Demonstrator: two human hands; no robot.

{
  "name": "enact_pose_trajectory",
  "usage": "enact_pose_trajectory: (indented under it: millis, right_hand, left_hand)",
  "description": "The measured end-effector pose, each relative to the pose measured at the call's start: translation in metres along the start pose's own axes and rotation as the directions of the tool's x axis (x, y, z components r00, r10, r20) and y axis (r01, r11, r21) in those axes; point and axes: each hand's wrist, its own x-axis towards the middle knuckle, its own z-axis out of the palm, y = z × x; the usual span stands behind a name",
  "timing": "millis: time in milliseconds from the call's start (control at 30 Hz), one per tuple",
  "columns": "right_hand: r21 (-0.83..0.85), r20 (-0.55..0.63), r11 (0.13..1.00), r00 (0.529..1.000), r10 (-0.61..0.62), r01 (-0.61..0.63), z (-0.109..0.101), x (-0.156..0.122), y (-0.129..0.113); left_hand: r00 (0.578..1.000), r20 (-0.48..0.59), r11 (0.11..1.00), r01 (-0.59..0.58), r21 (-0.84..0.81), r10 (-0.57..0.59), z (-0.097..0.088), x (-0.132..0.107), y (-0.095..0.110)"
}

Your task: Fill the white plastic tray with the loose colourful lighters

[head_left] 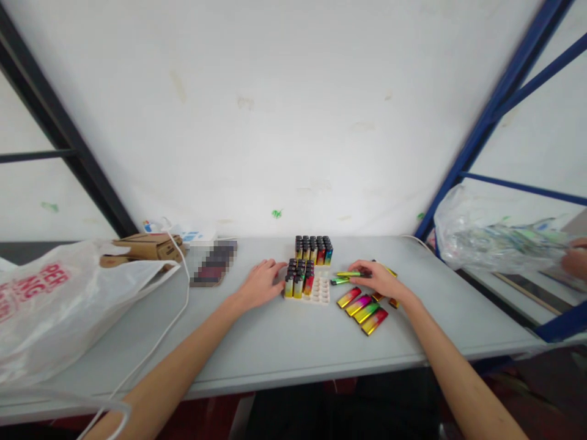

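Note:
A white tray (324, 293) with round holes stands in the middle of the table, its left part filled with upright lighters (298, 286). My left hand (261, 284) is at the tray's left side, thumb and fingers apart; whether it touches the tray I cannot tell. To the right, my right hand (380, 281) has its fingers closed on a yellow-green lighter (349, 274). Just below that is a green lighter (340, 282), partly hidden by the fingers. Several shiny coloured lighters (367, 310) lie flat on the table, below the right hand.
Behind the tray stands a second block of upright lighters (313, 249). At left are a white plastic bag (82, 299), a cardboard box (149, 247) and a white cable (187, 287). Another person's hand (575, 260) shows at far right near a clear plastic bag (495, 235).

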Motion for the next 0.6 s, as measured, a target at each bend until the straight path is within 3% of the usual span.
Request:
enact_pose_trajectory:
  millis: [267,500,600]
  right_hand:
    - [-0.078,-0.058,0.997,0.998,0.001,-0.005,0.004,0.001,-0.004]
    - [0.013,-0.099,0.999,0.995,0.031,-0.03,0.005,0.0,-0.008]
    - [0.066,-0.155,0.997,0.987,0.037,-0.027,0.005,0.002,-0.01]
  left_hand:
    - [0.987,0.014,0.987,-0.157,0.012,0.157,0.005,0.013,-0.015]
    - [0.977,0.121,0.983,-0.164,-0.08,0.173,-0.003,0.031,-0.019]
    - [0.981,0.08,0.982,-0.169,-0.085,0.176,0.001,0.03,-0.021]
